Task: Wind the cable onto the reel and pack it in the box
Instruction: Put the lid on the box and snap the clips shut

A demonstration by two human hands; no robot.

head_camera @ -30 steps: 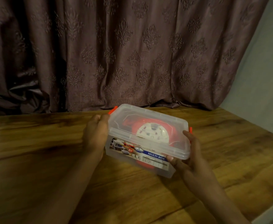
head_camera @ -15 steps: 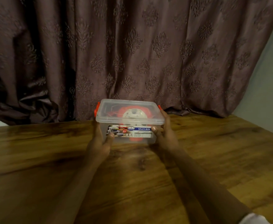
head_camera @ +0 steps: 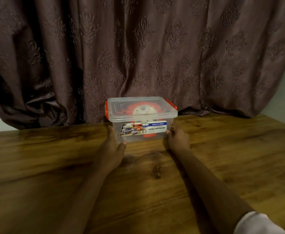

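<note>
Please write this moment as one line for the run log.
clear plastic box: lid on, on wooden table | red reel: inside | left hand, right hand: at box sides

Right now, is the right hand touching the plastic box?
Touching. The head view shows the right hand with its fingertips against the plastic box at its lower right corner.
</note>
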